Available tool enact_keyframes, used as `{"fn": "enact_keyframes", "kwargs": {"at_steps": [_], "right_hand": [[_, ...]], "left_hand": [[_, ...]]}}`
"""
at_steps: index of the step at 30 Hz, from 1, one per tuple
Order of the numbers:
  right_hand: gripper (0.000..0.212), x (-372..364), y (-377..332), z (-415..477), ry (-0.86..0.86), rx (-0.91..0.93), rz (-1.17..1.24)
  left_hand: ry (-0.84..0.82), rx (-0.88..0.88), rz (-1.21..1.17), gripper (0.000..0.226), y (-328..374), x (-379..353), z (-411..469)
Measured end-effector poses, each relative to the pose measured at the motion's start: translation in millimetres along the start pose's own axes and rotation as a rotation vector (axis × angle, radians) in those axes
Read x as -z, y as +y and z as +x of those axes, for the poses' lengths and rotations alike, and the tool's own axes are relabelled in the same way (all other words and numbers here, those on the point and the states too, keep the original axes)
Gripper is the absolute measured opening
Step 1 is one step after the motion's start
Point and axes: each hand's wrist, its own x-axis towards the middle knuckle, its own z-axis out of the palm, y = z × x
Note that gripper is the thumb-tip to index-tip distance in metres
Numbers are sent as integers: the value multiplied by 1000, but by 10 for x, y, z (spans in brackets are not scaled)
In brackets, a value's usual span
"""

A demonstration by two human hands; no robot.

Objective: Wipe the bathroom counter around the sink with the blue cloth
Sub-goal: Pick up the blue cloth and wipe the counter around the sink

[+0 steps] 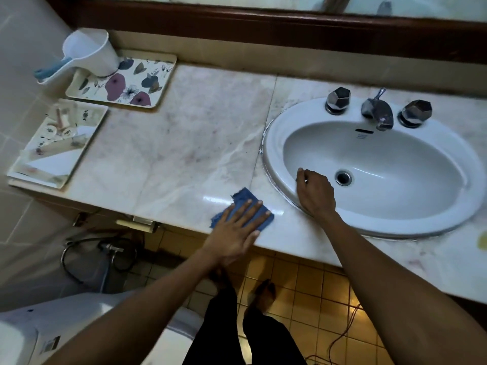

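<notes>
The blue cloth (246, 200) lies folded on the pale marble counter (168, 143), near its front edge and just left of the white oval sink (374, 164). My left hand (237, 227) presses flat on the cloth with fingers spread, covering its near half. My right hand (315, 192) rests on the sink's front-left rim, fingers curled over the edge into the basin and holding nothing else.
A chrome faucet (376, 111) with two faceted knobs sits behind the basin. A floral tray (123, 84) carrying a white scoop (89, 52) and a second tray (50, 146) of toiletries stand at the counter's left end. A toilet (39, 335) is below left.
</notes>
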Motion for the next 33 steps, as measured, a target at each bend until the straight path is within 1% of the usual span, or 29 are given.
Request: {"fn": "enact_keyframes", "kwargs": {"at_steps": [1, 2, 4, 5, 7, 8, 9, 10, 11, 13, 15, 16, 18, 19, 20, 21, 22, 23, 25, 26, 27, 28, 29, 33], "right_hand": [[52, 3, 3, -12, -3, -5, 2], [51, 9, 7, -18, -11, -9, 9], [50, 31, 27, -40, -43, 0, 13], [49, 48, 47, -65, -58, 16, 3], [46, 89, 125, -160, -77, 53, -37], [45, 116, 174, -227, -78, 70, -64], [45, 151, 224, -303, -72, 85, -92], [45, 195, 280, -380, -59, 98, -121], [44, 244, 342, -459, -46, 111, -156], [40, 348, 492, -613, -32, 140, -238], [36, 470, 685, -739, -13, 135, -287], [34, 534, 794, -789, 3, 126, -300], [33, 658, 1001, -887, 41, 121, -294], [35, 708, 1085, -941, 48, 119, -295], [38, 739, 1153, -1004, 51, 121, -311], [40, 750, 1200, -1063, 58, 121, -334], [41, 748, 1226, -1114, 62, 108, -339], [42, 740, 1235, -1158, 54, 78, -321], [46, 710, 1206, -1234, 27, 12, -257], [48, 687, 1173, -1262, 24, -7, -225], [49, 677, 1155, -1304, 36, -23, -193], [49, 677, 1146, -1344, 49, -26, -166], [49, 681, 1148, -1386, 57, -18, -147], [47, 776, 1284, -1573, 54, 8, -67]], "left_hand": [[-3, 23, 19, 55, -224, 86, 10], [-2, 101, 7, 55, -424, 184, 65], [35, 341, -67, 54, -626, 306, 233], [82, 464, -92, 54, -573, 309, 325], [201, 694, -110, 54, -213, 234, 519], [248, 784, -129, 54, 32, 185, 609], [273, 826, -162, 54, 282, 137, 685], [280, 807, -201, 54, 524, 84, 731], [273, 737, -223, 55, 750, -2, 738], [214, 550, -202, 58, 1121, -184, 628], [125, 333, -157, 60, 1289, -299, 421], [81, 188, -131, 60, 1259, -318, 314], [-6, -130, -40, 58, 959, -256, 201], [-50, -252, 16, 57, 737, -193, 206], [-77, -315, 61, 56, 511, -122, 230], [-89, -306, 83, 56, 307, -43, 263], [-85, -237, 86, 56, 146, 32, 306], [-75, -129, 63, 56, 51, 90, 337], [-35, 95, -20, 57, 107, 106, 360], [-2, 178, -35, 58, 227, 64, 356], [21, 220, -24, 60, 389, 3, 357], [31, 221, -8, 62, 570, -66, 358], [26, 181, 0, 62, 756, -135, 357], [-26, -95, -2, 61, 1418, -398, 366]]}}
